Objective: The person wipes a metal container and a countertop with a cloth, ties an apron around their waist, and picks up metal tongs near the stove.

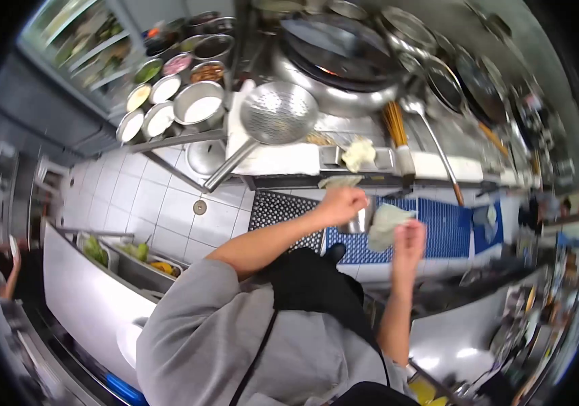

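Note:
My left hand [344, 206] is closed in front of the stove counter, its fingers at the rim of a small metal cup [358, 222]. Just beyond that hand, a pale limp piece of cloth [341, 181] shows near the counter edge; whether the hand touches it I cannot tell. My right hand [409, 238] is pinched on a pale greenish cloth [387, 226], which hangs to the left of the fingers, beside the cup. Another crumpled pale cloth [358, 154] lies on the metal counter strip ahead.
A large perforated strainer [279, 114] rests on the counter with its handle jutting over the edge. Behind stands a big wok [344, 51]. A bamboo brush [396, 132] and a ladle [432, 135] lie to the right. Metal seasoning pots [199, 107] fill the left rack. Mats [438, 227] cover the floor.

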`<state>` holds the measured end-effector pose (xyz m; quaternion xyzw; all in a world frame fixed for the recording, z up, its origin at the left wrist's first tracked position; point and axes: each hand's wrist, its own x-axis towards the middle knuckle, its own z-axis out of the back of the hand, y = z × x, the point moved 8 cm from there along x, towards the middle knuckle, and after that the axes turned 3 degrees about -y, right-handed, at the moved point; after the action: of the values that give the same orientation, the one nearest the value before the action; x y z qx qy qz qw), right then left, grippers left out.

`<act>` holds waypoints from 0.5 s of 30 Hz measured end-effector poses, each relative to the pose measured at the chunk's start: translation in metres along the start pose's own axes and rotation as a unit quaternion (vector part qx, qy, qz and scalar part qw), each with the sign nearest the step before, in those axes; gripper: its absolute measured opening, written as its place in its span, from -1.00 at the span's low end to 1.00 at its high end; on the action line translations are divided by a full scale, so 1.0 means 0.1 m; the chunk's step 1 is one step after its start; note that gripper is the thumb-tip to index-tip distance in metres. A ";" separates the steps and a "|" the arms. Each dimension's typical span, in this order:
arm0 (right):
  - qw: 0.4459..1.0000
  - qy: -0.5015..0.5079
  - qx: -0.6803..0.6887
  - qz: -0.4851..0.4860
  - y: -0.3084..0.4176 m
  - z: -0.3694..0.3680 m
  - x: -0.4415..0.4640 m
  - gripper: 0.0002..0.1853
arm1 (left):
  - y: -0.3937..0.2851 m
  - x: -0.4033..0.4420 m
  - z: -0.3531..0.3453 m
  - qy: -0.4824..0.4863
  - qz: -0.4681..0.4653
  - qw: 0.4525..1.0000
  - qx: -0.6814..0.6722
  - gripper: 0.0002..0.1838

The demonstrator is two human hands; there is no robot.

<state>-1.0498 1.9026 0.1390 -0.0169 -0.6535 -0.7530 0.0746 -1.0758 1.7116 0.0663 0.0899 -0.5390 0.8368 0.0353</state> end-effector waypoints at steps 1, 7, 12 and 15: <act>0.995 0.048 -0.043 0.070 -0.02 -0.26 -0.02 -0.75 | -0.19 -0.04 0.08 -0.005 0.025 1.000 -0.002 -0.81; 0.999 0.030 -0.017 -0.021 -0.72 -0.55 0.48 -0.66 | -0.56 -0.17 0.41 -0.182 -0.053 0.982 0.026 -0.73; 0.994 0.034 0.054 -0.090 -0.67 -0.63 0.37 -0.56 | -0.66 -0.18 0.51 -0.187 -0.130 0.972 0.064 -0.71; 0.974 -0.010 -0.143 0.174 -0.21 -0.84 0.01 -0.52 | -0.66 -0.20 0.52 -0.213 -0.112 0.964 0.117 -0.68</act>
<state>-1.0478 1.8221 0.1067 -0.1487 -0.5271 -0.8137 0.1948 -1.0404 1.6929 0.1425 0.3293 -0.4192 0.8461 0.0029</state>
